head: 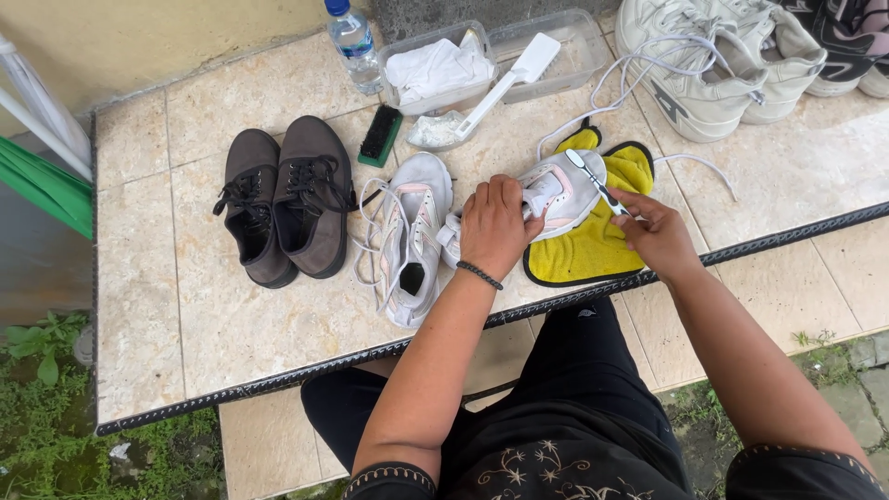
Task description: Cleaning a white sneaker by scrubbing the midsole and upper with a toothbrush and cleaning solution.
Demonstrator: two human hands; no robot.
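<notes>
My left hand [495, 225] grips a white and pink sneaker [565, 190] that lies on a yellow cloth with a black edge [593, 250]. My right hand [656, 231] holds a small toothbrush-like brush [593, 179] with its head on the toe of that sneaker. The matching sneaker [412, 236] lies to the left with its laces loose. A dark beaded bracelet sits on my left wrist.
A pair of brown lace-up shoes [287, 199] stands left on the tiled ledge [176, 306]. Behind are a black scrub brush [381, 135], a water bottle [354, 42], two clear tubs [574, 51] with a white rag and a white-handled brush [505, 85], and white sneakers [704, 65] at back right.
</notes>
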